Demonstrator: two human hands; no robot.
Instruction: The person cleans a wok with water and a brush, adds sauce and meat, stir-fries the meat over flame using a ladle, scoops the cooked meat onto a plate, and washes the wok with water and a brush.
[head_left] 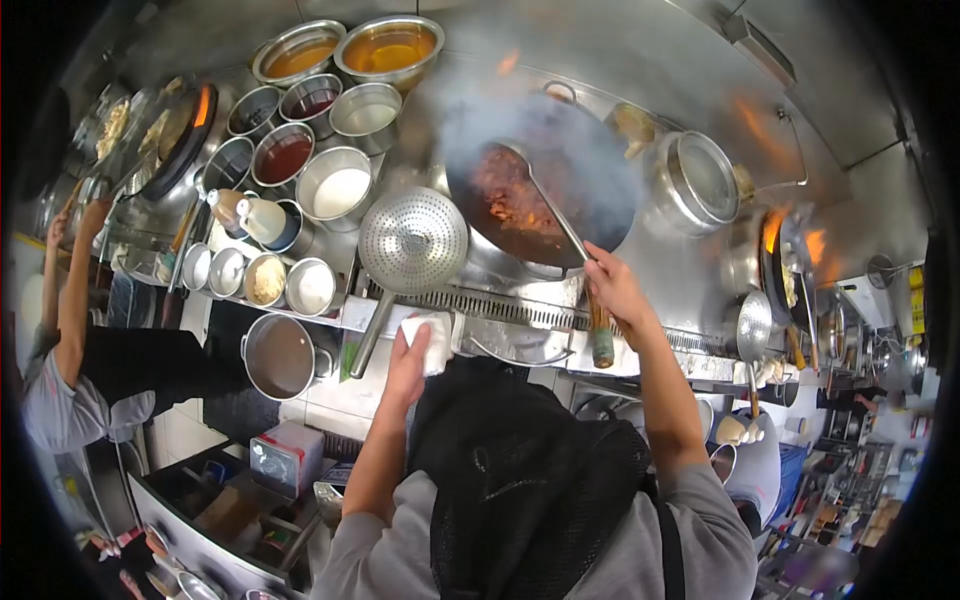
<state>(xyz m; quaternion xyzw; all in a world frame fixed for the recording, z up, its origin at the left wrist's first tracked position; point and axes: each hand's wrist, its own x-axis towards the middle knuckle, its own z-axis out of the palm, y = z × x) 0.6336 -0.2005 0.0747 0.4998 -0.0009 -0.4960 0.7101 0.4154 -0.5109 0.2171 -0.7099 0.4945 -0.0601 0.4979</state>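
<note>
the right hand (617, 292) grips the handle of a ladle (556, 215), its head among reddish food (505, 190) in a smoking black wok (608, 212). the left hand (404, 372) holds a white cloth (434, 348) just beside the handle of a metal strainer (413, 238). a pot of white liquid (345, 222) stands beyond the strainer; another person (75, 390) is at far left.

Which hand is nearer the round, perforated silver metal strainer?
Left. The left hand, holding a white cloth, is just beside the handle of the strainer; the right hand is farther right, gripping a long silver ladle.
</note>
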